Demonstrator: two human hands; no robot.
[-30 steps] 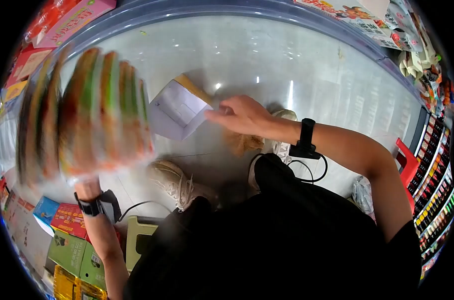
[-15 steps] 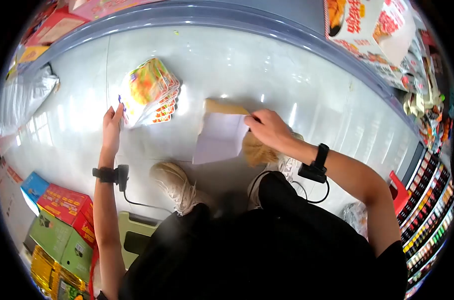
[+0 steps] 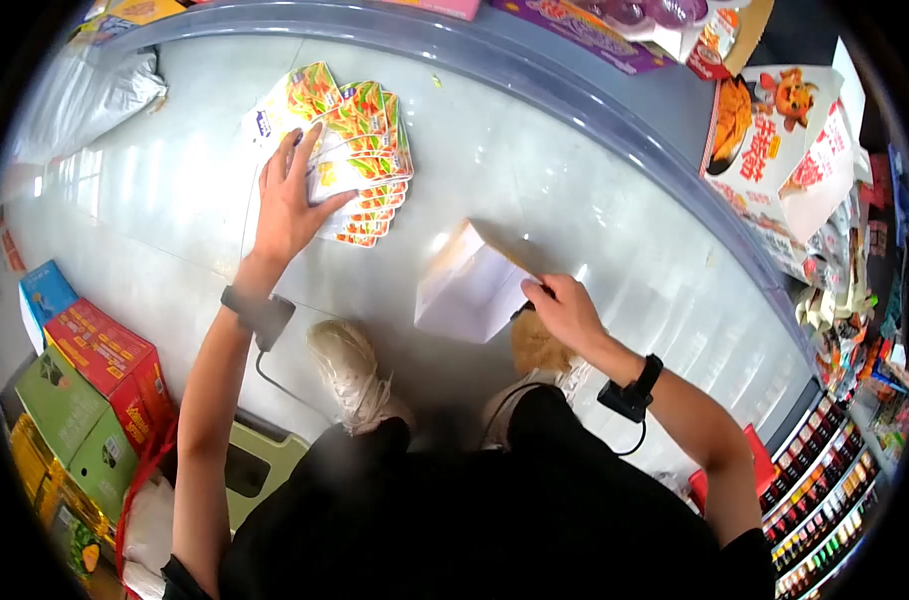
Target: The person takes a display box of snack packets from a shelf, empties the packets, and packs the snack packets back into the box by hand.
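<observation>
My left hand (image 3: 292,200) lies over a fanned pile of flat snack packets (image 3: 369,125) on the floor, fingers spread and touching the upper packets. These are white with orange, red and green pictures. My right hand (image 3: 569,315) is closed on the edge of an open cardboard box (image 3: 469,290) with a pale inside and brown rim. The box is tilted above the floor, its inside facing up. Below my right hand is a fuzzy brown thing (image 3: 539,345); I cannot tell what it is.
A shelf edge (image 3: 614,110) curves across the far side, with a white snack carton (image 3: 774,150) on it. Red (image 3: 109,345) and green boxes (image 3: 69,410) stand at left, near a green stool (image 3: 264,455). Rows of small items fill a rack (image 3: 824,490) at lower right.
My left hand has moved from the near corner of a packet onto the pile, its fingers now spread. The packets are more fanned out. My right hand still grips the box, now turned. The view has shifted.
</observation>
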